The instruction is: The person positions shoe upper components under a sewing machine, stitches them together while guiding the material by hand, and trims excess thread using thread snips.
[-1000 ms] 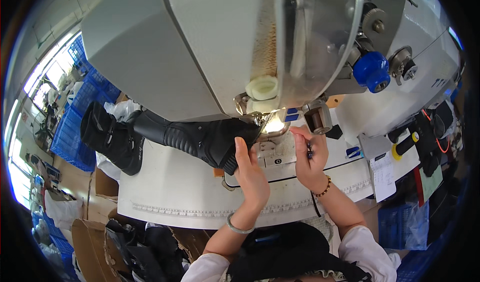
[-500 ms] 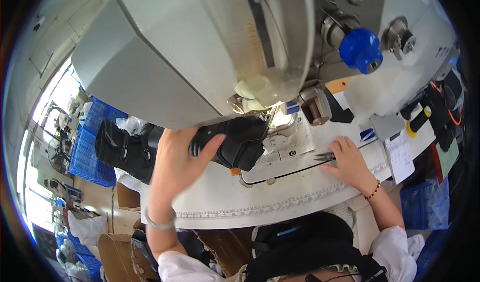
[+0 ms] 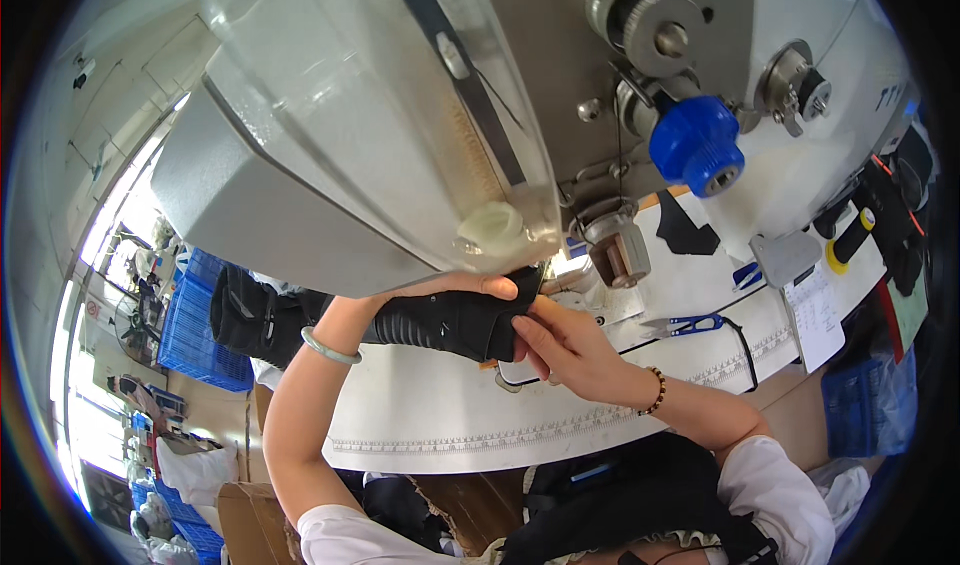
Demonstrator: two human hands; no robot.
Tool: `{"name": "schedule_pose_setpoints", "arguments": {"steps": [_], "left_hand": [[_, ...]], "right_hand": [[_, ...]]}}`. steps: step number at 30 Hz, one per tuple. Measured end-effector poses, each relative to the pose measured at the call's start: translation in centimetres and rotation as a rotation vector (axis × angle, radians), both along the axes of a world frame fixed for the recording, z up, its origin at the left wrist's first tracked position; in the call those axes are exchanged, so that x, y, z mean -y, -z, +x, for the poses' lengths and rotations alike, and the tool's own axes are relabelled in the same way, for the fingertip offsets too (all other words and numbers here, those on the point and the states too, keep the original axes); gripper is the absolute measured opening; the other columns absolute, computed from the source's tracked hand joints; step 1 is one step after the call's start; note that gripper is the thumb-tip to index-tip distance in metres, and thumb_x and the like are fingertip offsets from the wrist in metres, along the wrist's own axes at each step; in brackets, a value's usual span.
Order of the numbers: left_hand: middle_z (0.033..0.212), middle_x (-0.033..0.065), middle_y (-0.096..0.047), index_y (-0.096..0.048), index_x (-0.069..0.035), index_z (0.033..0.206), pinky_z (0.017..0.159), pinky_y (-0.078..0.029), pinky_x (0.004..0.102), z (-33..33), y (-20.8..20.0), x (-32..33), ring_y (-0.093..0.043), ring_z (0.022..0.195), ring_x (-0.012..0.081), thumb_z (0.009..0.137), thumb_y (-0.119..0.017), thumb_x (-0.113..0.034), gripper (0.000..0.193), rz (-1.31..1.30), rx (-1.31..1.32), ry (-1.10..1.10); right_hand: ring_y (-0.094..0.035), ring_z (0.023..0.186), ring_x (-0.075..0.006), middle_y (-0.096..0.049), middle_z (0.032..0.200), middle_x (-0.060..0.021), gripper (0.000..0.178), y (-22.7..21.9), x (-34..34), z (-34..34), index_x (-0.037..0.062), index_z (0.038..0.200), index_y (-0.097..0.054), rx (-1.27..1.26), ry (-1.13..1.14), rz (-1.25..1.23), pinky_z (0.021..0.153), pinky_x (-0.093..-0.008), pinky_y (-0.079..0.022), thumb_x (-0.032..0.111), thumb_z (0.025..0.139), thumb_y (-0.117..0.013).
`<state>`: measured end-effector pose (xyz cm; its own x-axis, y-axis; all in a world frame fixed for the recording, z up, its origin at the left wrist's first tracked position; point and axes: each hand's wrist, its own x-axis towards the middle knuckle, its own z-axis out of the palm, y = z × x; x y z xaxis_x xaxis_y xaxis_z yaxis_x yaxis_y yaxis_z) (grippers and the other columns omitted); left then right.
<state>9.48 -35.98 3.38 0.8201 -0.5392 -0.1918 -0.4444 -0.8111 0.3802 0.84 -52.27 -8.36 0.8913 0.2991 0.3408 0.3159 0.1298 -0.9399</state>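
A long black sewn fabric piece [image 3: 450,325] with a ribbed section lies under the sewing machine head [image 3: 330,165], its right end near the needle area. My left hand [image 3: 425,287] grips the piece along its far side, the thumb stretched over it and the other fingers mostly hidden. At the piece's right end, my right hand [image 3: 580,350] is closed on the edge, thumb on top. Scissors [image 3: 685,325] with blue handles lie on the white table [image 3: 420,415], right of my right hand.
A ruler strip [image 3: 530,429] runs along the table's near edge. A black cutout [image 3: 686,227], a paper sheet [image 3: 815,315] and a black-and-yellow thread spool [image 3: 850,240] lie to the right. The machine has a blue knob [image 3: 697,145]. Blue crates [image 3: 195,315] stand at the left.
My right hand has left the scissors on the table and moved left onto the black piece's edge. My left hand has slid right and farther along the piece, which has turned slightly.
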Motion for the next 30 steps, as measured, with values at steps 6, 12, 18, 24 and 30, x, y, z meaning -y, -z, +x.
{"name": "schedule_pose_setpoints", "arguments": {"steps": [6, 12, 18, 24, 30], "left_hand": [[0.104, 0.0093, -0.060, -0.058, -0.007, 0.109, 0.085, -0.044, 0.0333, 0.0, 0.1, 0.2, -0.055, 0.097, 0.0241, 0.062, -0.071, -0.060, 0.072, 0.022, -0.060, -0.041], [0.105, 0.0091, -0.060, -0.060, -0.008, 0.107, 0.084, -0.044, 0.0330, -0.6, -0.2, 0.2, -0.056, 0.096, 0.0234, 0.066, -0.068, -0.060, 0.067, 0.007, 0.043, 0.035], [0.099, 0.0066, -0.063, -0.062, -0.005, 0.102, 0.083, -0.044, 0.0304, -0.9, 0.3, 0.3, -0.057, 0.092, 0.0165, 0.069, -0.072, -0.047, 0.054, -0.111, -0.109, -0.045], [0.101, 0.0084, -0.062, -0.059, -0.004, 0.107, 0.084, -0.044, 0.0295, -1.3, 0.7, 0.3, -0.057, 0.094, 0.0178, 0.074, -0.070, -0.041, 0.051, -0.117, -0.124, -0.023], [0.091, 0.0087, -0.065, -0.062, -0.003, 0.100, 0.074, -0.047, 0.0292, -2.7, 0.8, 0.4, -0.059, 0.080, 0.0158, 0.077, -0.063, -0.047, 0.050, -0.157, 0.005, 0.074]], "right_hand": [[-0.049, 0.051, -0.0084, -0.054, 0.061, -0.0040, 0.020, 0.4, 0.0, 0.1, 0.0009, 0.080, -0.048, -0.175, -0.092, 0.085, 0.047, -0.0245, -0.038, 0.017, 0.092, -0.045], [-0.051, 0.053, -0.0100, -0.054, 0.061, -0.0066, 0.023, -0.2, 0.0, -0.4, 0.0004, 0.079, -0.047, -0.109, -0.001, 0.024, 0.050, -0.0257, -0.041, 0.019, 0.092, -0.046], [-0.051, 0.044, -0.0104, -0.051, 0.055, -0.0057, 0.022, -0.5, 0.4, -0.6, 0.0012, 0.085, -0.045, -0.175, -0.051, -0.025, 0.043, -0.0239, -0.040, 0.021, 0.094, -0.044], [-0.046, 0.043, -0.0071, -0.047, 0.053, -0.0018, 0.020, 0.0, 0.2, -0.3, 0.0022, 0.085, -0.045, -0.236, -0.081, 0.072, 0.042, -0.0220, -0.036, 0.021, 0.093, -0.047], [-0.037, 0.055, -0.0027, -0.043, 0.062, 0.0030, 0.018, 0.4, 0.2, -0.2, 0.0017, 0.087, -0.049, -0.196, -0.052, 0.082, 0.047, -0.0219, -0.029, 0.018, 0.090, -0.054]]}}
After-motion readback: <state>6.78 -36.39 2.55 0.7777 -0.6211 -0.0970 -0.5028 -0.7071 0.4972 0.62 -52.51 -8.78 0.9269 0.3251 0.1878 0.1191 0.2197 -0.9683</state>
